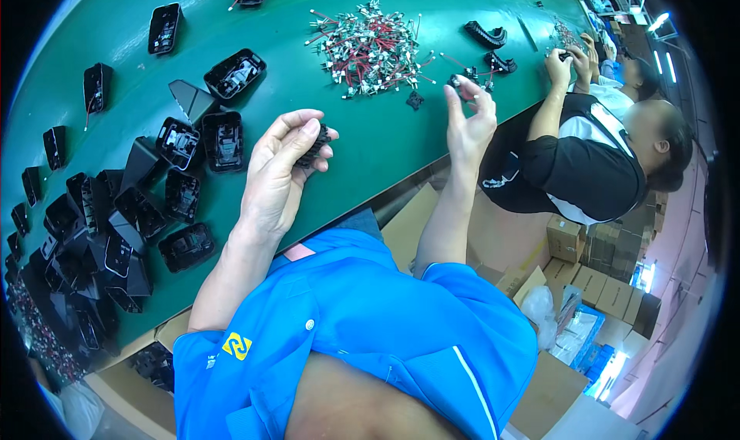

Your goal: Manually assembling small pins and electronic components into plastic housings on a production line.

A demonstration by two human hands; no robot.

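Observation:
My left hand [276,159] is closed round a black ridged plastic part [314,147], gripped between thumb and fingers above the green table. To its right, my right hand [472,124] is raised with thumb and fingertips pinched at a small black piece [454,80]; its exact kind is too small to make out. Just left of that hand, a small square black part [415,100] lies on the table. Beyond the hands sits a heap of small white-and-silver components with red wires [374,51].
Curved ridged black strips [486,35] lie far right of the heap. Many open black plastic housings [223,141] spread and pile up at the left of the green table [362,147]. A co-worker [593,155] sits at the right; cardboard boxes [566,238] stand behind.

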